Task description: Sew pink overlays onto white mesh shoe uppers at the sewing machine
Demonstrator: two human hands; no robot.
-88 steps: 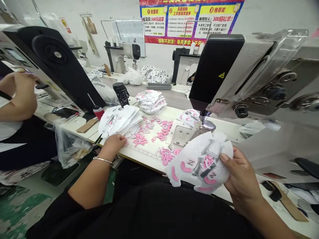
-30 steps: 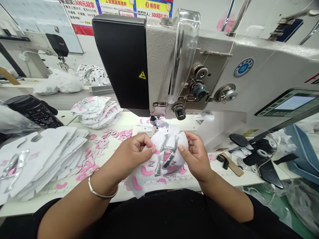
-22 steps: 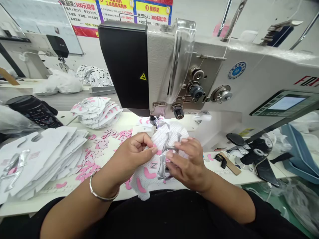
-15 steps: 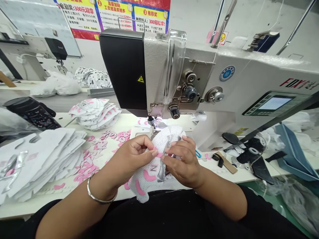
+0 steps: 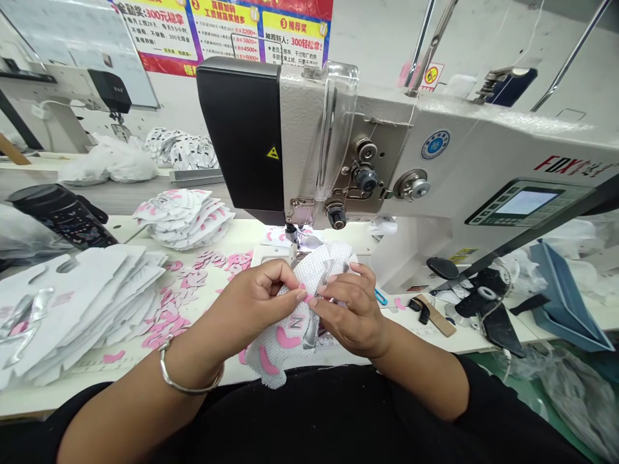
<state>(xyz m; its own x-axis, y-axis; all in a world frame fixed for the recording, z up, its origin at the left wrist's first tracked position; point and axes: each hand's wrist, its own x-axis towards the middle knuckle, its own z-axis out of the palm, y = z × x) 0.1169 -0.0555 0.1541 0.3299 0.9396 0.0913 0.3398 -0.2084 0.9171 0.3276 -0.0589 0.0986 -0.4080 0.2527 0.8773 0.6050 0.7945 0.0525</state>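
Between my hands, in front of the needle area of the sewing machine (image 5: 309, 129), is a white mesh shoe upper (image 5: 314, 267) with pink curved patches, silver strips and an "N" mark. My left hand (image 5: 264, 296) pinches a small pink piece (image 5: 306, 295) between thumb and forefinger, against the upper. My right hand (image 5: 351, 306) grips the upper from the right, its thumb and forefinger close to the same pink piece. Part of the upper is hidden behind my fingers.
Loose pink pieces (image 5: 169, 316) lie scattered left of my hands. Stacks of white cut parts (image 5: 97, 303) and patched parts (image 5: 184, 219) stand beyond, near a black bottle (image 5: 60, 212). Rightward are a blue clip (image 5: 381, 297), black spools (image 5: 483, 293) and a blue tray (image 5: 563, 296).
Both hands stay on the upper with almost the same grip. The fingers of the two hands are slightly closer at the pink piece, and the view has shifted a little.
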